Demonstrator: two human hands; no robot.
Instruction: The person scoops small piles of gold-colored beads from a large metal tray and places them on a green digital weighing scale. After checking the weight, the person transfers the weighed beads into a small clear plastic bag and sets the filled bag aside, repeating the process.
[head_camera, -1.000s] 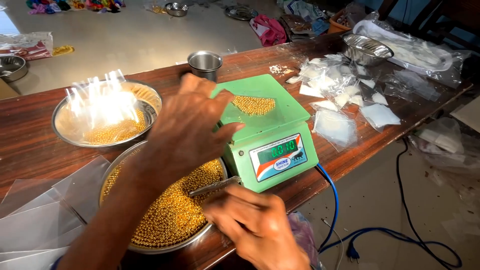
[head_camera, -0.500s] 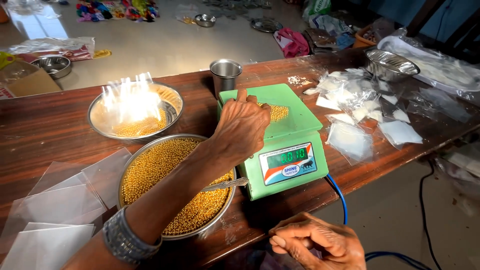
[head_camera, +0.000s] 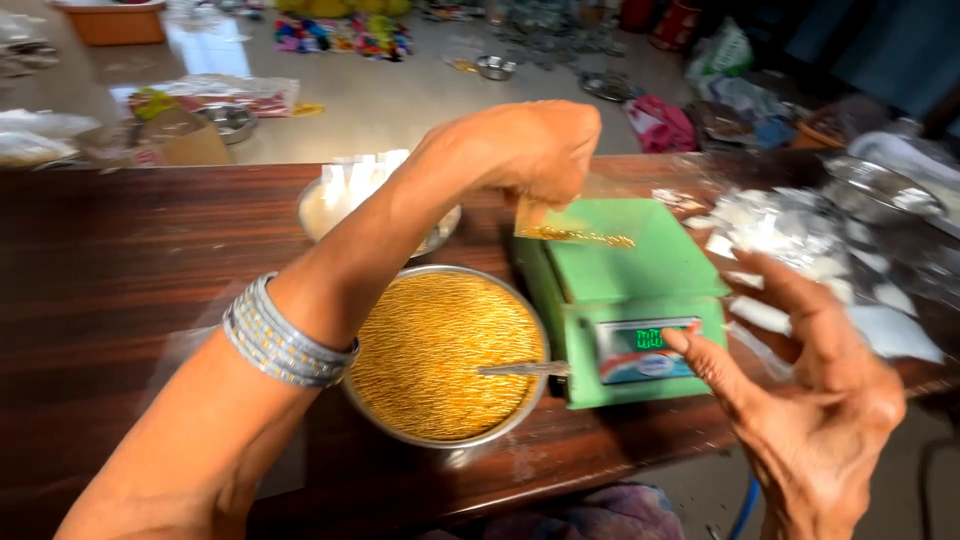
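Golden beads in a clear packet (head_camera: 570, 225) pinched by left fingers (head_camera: 545, 185); right fingers (head_camera: 760, 330) spread wide.

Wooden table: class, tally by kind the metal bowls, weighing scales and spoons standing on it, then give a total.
Metal bowls: 2, the bead bowl and the rear bowl
Green weighing scale: 1
Spoon: 1
Total: 4

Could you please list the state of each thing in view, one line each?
left hand: raised above the scale, pinching a small bag
small bag: held up, gold beads inside
right hand: open, a fingertip by the display
green scale: switched on, platform bare
bead bowl: nearly full, spoon resting in it
far bowl: holds clear packets
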